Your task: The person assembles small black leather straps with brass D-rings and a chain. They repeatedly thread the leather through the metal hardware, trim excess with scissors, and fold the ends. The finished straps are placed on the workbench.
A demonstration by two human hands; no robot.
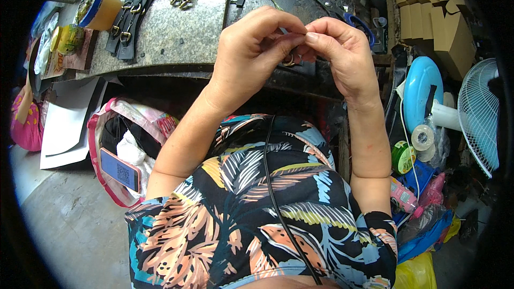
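The left hand [256,43] and right hand [342,48] have fingertips pinched together, anything between too small to tell, above a brass-coloured ring [289,60] near the table's [187,35] front edge, bare grey top leftward, blue-handled scissors [360,24] rightward.

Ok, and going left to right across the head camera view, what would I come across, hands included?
Flat white sheets, pink-edged rectangular phone, the person's bare left hand, bare right hand, round light-blue plastic fan base, white wire fan guard.
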